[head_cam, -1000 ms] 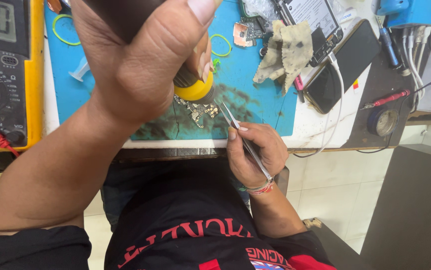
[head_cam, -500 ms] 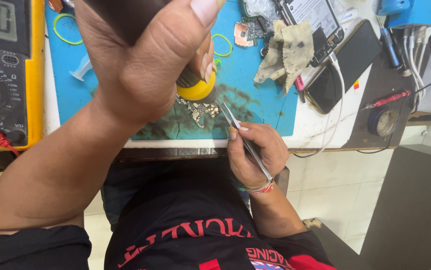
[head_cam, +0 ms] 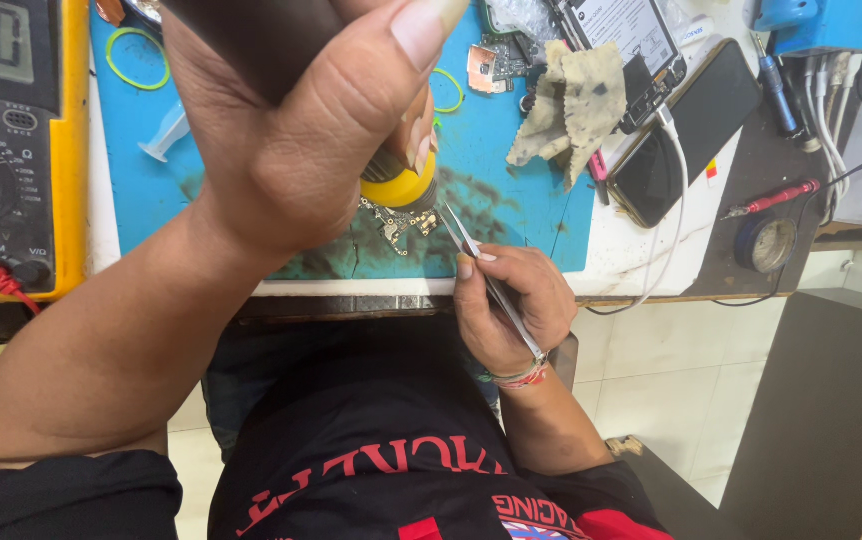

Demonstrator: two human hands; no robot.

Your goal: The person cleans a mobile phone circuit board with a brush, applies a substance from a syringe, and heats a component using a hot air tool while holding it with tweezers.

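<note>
My left hand [head_cam: 291, 130] is raised close to the camera and grips a dark-handled tool with a yellow collar [head_cam: 401, 187]. The tool's tip points down at a small circuit board [head_cam: 399, 222] lying on a stained blue mat [head_cam: 511, 200]. My right hand [head_cam: 516, 305] rests at the table's front edge and holds thin metal tweezers [head_cam: 466, 240]. Their tips reach the board's right side, just beside the yellow collar. The tool's own tip is hidden behind the collar and my fingers.
A yellow multimeter [head_cam: 11, 140] with a red lead stands at the left. A dirty cloth [head_cam: 571, 100], an opened phone, a dark phone [head_cam: 696, 125] on a white cable, a red screwdriver [head_cam: 776, 198] and a round tin [head_cam: 766, 243] lie to the right. Green rubber bands [head_cam: 136, 55] sit on the mat.
</note>
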